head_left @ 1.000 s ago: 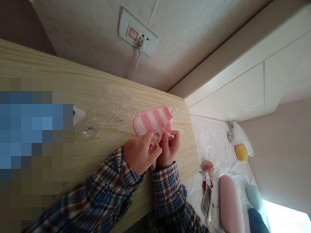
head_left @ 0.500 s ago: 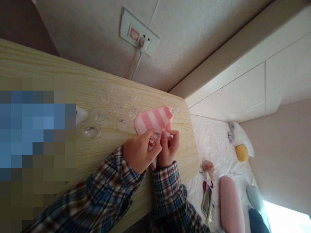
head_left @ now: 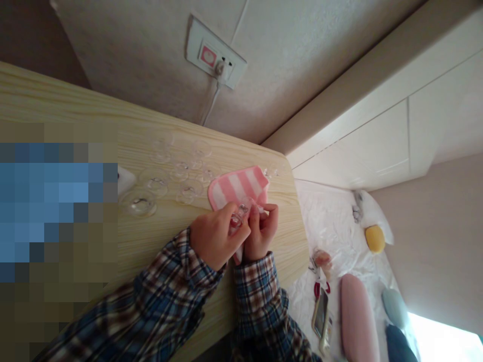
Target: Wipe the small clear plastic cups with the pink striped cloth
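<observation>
My left hand (head_left: 215, 235) has its fingers closed around a clear plastic suction cup (head_left: 240, 213). Close against it, my right hand (head_left: 263, 229) pinches a fold of a pink-and-white striped cloth (head_left: 234, 187) at the cup. Part of the cloth lies flat on the wooden table beyond my hands, and another bit shows below them. Several more clear suction cups (head_left: 188, 191), some with small hooks in the middle, rest on the table to the left. Small clear pieces (head_left: 271, 173) sit past the cloth's far corner. My fingers hide much of the held cup.
The pale wooden table (head_left: 290, 241) ends at a rounded right edge. Beyond it, a white-covered bed holds a pink bolster (head_left: 358, 317), a phone (head_left: 320, 314), red-handled scissors (head_left: 322, 289) and a yellow cushion (head_left: 375, 238). A wall socket (head_left: 216, 53) carries a plugged-in white cable. The left side is pixelated.
The suction cup between my fingers has tilted slightly. My hands and the cloth stay in almost the same place.
</observation>
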`<state>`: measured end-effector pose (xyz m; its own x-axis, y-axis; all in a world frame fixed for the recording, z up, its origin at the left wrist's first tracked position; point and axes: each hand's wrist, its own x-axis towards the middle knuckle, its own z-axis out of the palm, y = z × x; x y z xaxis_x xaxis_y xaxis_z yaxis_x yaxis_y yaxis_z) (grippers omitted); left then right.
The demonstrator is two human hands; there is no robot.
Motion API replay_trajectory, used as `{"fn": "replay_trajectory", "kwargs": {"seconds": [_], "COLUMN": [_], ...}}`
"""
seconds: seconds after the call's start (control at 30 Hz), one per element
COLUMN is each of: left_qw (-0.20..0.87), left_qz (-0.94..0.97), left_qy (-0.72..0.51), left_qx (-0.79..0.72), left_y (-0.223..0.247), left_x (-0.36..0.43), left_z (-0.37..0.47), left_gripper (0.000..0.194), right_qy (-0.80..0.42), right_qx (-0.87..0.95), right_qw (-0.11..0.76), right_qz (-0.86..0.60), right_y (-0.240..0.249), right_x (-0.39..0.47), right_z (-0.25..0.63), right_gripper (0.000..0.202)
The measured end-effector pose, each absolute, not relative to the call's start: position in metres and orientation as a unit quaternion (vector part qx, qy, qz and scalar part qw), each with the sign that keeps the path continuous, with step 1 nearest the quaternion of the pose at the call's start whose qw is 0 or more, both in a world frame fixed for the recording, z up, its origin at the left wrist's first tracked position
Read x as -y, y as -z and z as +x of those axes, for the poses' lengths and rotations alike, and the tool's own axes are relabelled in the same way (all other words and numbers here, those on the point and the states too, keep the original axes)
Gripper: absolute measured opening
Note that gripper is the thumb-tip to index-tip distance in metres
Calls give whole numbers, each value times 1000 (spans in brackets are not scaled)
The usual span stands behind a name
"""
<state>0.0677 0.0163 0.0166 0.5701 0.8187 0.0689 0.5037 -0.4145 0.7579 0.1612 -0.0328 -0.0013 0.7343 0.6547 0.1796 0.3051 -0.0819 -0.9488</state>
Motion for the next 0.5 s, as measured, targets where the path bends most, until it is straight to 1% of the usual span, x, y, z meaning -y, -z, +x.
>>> {"fn": "replay_trajectory", "kwargs": {"seconds": [0.1,0.27,0.5], "left_qw": [360,385,390], "left_qz": [809,804,805], "left_qy": [-223,-222,-221], "left_qx": [-409,-394,-388], "left_y": [-19,-22,-21], "left_x": [-17,-17,-17], "left_z": [68,67,66], "left_gripper": [21,23,24], "right_qy": [-157,-138,-135], "right_qx": [338,325,335], "right_qw": [591,603,600], "right_qz": [-715,-715,-714], "right_y": [2,3,3], "right_x": [34,33,34], "right_z": [162,163,160], "right_gripper": [15,15,14]}}
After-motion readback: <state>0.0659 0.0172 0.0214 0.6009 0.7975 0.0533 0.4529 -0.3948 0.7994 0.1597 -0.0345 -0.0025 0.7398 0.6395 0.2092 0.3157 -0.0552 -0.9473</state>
